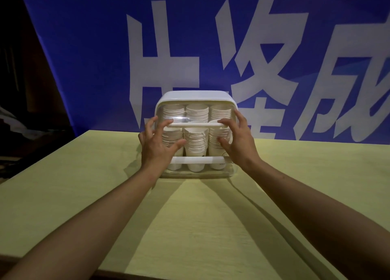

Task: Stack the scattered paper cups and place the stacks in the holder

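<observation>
A white cup holder (195, 96) with a clear front cover stands at the far middle of the table. Inside it are several stacks of white paper cups (195, 144), in an upper and a lower row. A white bar (195, 124) runs across the cover's middle, and a second bar (198, 159) lies lower down. My left hand (157, 141) rests on the left end of the upper bar, fingers spread over the clear cover. My right hand (237, 137) touches the bar's right end, thumb against the cover. Whether either hand grips the bar is unclear.
The yellow-green table (190, 216) stretches from the holder to the near edge. Behind it hangs a blue banner (84, 47) with large white characters. Dark space lies beyond the table's left edge.
</observation>
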Tool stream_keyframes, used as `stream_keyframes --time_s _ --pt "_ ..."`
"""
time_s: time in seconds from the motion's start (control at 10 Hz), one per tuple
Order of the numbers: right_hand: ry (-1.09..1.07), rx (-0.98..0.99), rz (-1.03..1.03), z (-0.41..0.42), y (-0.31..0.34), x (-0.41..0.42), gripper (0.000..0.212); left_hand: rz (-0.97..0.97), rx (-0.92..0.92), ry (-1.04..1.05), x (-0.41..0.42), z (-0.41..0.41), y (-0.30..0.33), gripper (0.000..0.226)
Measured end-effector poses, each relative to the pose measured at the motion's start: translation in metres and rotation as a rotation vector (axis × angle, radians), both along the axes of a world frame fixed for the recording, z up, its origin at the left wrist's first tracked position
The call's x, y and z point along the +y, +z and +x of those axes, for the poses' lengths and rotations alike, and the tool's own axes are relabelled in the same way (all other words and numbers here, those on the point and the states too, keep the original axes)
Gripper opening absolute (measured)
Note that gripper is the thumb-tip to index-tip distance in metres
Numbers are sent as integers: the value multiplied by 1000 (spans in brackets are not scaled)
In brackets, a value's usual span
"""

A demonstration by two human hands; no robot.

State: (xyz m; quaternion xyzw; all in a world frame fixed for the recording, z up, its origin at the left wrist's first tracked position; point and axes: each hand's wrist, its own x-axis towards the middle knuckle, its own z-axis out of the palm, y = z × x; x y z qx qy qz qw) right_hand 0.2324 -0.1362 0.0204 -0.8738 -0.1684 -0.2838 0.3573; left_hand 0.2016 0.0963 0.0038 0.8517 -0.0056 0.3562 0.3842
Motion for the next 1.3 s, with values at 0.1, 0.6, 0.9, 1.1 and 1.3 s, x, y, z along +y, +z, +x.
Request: stream_keyframes --time_s 0.1,0.6,0.9,1.1,1.3 --pt "17 -1 39 0 3 3 41 46 73 89 -16 1 2 90" --pt "75 33 194 -19 -13 1 24 67 1 90 -14 -11 -36 80" --pt "61 6 58 -40 -59 -3 25 182 -10 56 -8 -27 -68 58" --pt "34 78 31 -49 -47 -3 29 206 86 89 -13 -30 -57 57" --pt "26 249 -187 -72 -43 -20 58 190 180 131 -28 -53 -48 59"
